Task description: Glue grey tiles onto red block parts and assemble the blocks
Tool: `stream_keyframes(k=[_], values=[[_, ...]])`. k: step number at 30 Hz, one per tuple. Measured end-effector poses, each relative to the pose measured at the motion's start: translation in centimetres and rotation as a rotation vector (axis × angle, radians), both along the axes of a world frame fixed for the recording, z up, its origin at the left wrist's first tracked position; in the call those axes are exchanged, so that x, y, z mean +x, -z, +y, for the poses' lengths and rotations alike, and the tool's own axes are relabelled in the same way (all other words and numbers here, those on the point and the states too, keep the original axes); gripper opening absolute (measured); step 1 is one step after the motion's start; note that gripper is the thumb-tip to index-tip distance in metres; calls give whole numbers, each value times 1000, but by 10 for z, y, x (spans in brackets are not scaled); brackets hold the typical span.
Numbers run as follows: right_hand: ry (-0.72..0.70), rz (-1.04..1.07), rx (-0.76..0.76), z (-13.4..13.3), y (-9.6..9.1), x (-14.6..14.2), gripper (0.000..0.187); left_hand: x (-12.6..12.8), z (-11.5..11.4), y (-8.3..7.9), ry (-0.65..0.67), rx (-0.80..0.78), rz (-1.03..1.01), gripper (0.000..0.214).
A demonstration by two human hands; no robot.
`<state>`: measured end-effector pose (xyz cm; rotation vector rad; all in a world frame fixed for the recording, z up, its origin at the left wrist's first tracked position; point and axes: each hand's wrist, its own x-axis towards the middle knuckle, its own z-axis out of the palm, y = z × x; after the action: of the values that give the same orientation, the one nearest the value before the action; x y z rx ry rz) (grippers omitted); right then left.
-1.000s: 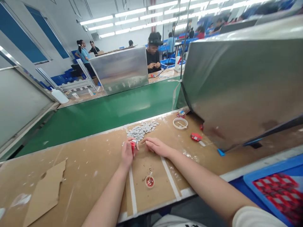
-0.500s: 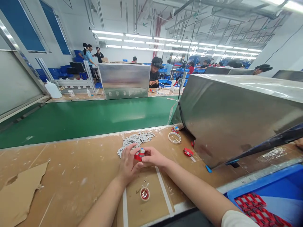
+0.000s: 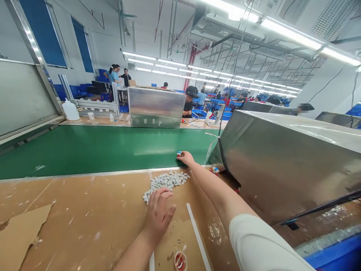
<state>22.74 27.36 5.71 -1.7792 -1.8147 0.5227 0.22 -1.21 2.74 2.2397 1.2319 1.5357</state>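
Observation:
Out over the green conveyor belt, my right hand pinches a small red plastic piece with a blue and white top in its fingertips. Whether the piece touches the belt I cannot tell. My left hand hovers above the brown work table, fingers curved and apart, with nothing in it. Just beyond its fingertips lies a pile of small flat grey pieces. Nearer to me stands a little cup of red liquid with a thin stick in it.
A large sheet-metal hood stands on the right, with a similar coloured piece beside its base. Torn cardboard lies at left. A blue bin is at lower right. Across the belt, a person sits beside a metal box.
My right hand has carried the red piece away from my left hand and forward over the belt. My left hand has let go and opened. The view has shifted.

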Motion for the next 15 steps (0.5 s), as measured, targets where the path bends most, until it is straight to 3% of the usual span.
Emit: stream_keyframes(k=[5,8,11,14,15], values=[[11,102,39,11,-5,-14,41,0,0,-2,21,-7,19,24],[-50,217,106,-20,-11,-22,41,-1,0,-10,1,10,22,21],[-148,310,147,-95,-10,-5,34,-1,4,-16,-18,30,32,19],[-235,361,209,-207,-6,50,27,-3,6,-18,-27,67,46,21],[-323,340,276,-247,-6,73,27,-4,6,-18,-31,80,51,23]])
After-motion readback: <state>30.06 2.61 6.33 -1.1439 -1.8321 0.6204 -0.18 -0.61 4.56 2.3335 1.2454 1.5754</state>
